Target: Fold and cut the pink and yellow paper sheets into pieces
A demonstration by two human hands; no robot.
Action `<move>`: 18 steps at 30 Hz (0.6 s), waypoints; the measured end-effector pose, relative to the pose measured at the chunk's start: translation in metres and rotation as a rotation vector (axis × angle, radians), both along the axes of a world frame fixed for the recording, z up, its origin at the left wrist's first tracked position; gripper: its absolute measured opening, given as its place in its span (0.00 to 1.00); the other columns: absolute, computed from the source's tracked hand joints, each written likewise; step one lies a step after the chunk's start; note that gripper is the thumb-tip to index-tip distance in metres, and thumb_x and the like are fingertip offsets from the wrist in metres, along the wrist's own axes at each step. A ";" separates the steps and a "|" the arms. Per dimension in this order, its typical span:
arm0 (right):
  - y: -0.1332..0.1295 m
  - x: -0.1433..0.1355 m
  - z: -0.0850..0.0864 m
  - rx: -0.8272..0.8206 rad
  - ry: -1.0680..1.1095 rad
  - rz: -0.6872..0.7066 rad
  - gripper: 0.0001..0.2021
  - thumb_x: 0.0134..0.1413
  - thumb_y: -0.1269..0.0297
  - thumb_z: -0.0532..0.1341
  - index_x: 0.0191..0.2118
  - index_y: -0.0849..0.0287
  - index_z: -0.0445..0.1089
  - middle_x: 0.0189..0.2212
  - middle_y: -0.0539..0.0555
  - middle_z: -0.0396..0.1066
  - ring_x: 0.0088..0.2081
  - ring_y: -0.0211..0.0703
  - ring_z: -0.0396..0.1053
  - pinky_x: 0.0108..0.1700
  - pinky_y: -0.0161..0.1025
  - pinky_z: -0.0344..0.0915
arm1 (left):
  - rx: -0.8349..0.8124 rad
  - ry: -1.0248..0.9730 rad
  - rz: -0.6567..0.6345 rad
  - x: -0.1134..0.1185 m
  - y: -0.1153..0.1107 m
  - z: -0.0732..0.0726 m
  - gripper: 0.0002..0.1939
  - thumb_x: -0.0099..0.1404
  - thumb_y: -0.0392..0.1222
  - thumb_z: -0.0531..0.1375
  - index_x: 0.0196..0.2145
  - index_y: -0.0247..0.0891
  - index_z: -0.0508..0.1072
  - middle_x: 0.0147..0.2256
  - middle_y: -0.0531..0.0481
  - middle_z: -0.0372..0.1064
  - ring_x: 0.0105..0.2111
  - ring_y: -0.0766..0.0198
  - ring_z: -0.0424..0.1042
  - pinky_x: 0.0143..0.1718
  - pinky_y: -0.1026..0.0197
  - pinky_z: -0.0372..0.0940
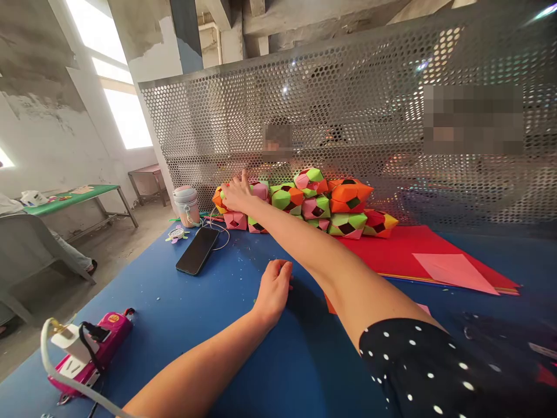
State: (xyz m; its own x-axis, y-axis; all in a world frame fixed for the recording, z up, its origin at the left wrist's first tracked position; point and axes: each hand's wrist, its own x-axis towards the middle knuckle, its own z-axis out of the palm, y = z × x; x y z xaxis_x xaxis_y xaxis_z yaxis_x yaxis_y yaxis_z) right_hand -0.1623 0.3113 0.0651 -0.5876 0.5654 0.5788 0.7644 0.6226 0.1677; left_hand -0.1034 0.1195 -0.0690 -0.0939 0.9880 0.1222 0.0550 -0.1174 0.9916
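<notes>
Folded paper balls (287, 197) in orange, green, pink and yellow are stacked against the perforated panel at the back of the blue table (174, 325). My right arm stretches across to the stack's left end. There my right hand (237, 193) has its fingers curved around an orange and yellow paper ball (218, 201), which it partly covers. My left hand (274, 290) rests on the table in front of the stack, fingers curled in, and nothing shows in it. Beyond it lies a black phone (198, 251), apart from both hands.
A perforated metal panel (226, 116) bounds the back. Red paper sheets (400, 247) with a pink sheet (455, 270) lie to the right. A lidded cup (186, 206) stands back left, near a cable. A pink power strip (93, 351) with plugs sits front left. People are behind the panel.
</notes>
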 end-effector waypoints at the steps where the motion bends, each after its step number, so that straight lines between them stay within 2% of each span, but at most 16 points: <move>1: -0.001 -0.001 -0.002 0.004 0.001 0.000 0.21 0.53 0.65 0.54 0.52 0.65 0.69 0.45 0.66 0.73 0.53 0.65 0.63 0.59 0.75 0.23 | 0.002 0.001 -0.001 0.000 0.000 0.000 0.15 0.67 0.50 0.52 0.34 0.36 0.70 0.40 0.46 0.67 0.34 0.64 0.68 0.31 0.64 0.65; 6: -0.001 0.001 -0.007 0.002 0.031 -0.019 0.19 0.52 0.63 0.55 0.48 0.63 0.71 0.46 0.66 0.73 0.54 0.68 0.61 0.58 0.77 0.19 | 0.007 -0.002 0.001 0.000 0.002 -0.002 0.15 0.66 0.51 0.53 0.35 0.37 0.71 0.39 0.46 0.68 0.34 0.65 0.68 0.30 0.66 0.64; 10: -0.005 0.004 -0.007 0.014 0.073 -0.014 0.24 0.54 0.57 0.53 0.50 0.70 0.70 0.51 0.71 0.68 0.56 0.71 0.58 0.59 0.76 0.20 | 0.002 -0.006 0.003 0.001 0.001 -0.001 0.14 0.66 0.50 0.53 0.33 0.37 0.70 0.39 0.46 0.68 0.33 0.65 0.68 0.30 0.66 0.63; 13: -0.011 0.003 -0.006 0.037 0.086 0.019 0.26 0.55 0.57 0.53 0.53 0.73 0.67 0.55 0.74 0.63 0.59 0.72 0.55 0.59 0.76 0.22 | 0.002 -0.008 -0.001 0.001 -0.001 0.002 0.14 0.66 0.48 0.52 0.33 0.36 0.70 0.40 0.46 0.68 0.32 0.65 0.67 0.30 0.65 0.63; 18: -0.021 -0.008 -0.013 0.083 0.010 0.155 0.25 0.57 0.64 0.49 0.59 0.65 0.62 0.65 0.64 0.51 0.66 0.63 0.42 0.63 0.70 0.23 | 0.012 -0.036 -0.020 0.000 -0.003 0.005 0.14 0.66 0.49 0.52 0.33 0.36 0.70 0.39 0.45 0.69 0.32 0.64 0.66 0.31 0.64 0.63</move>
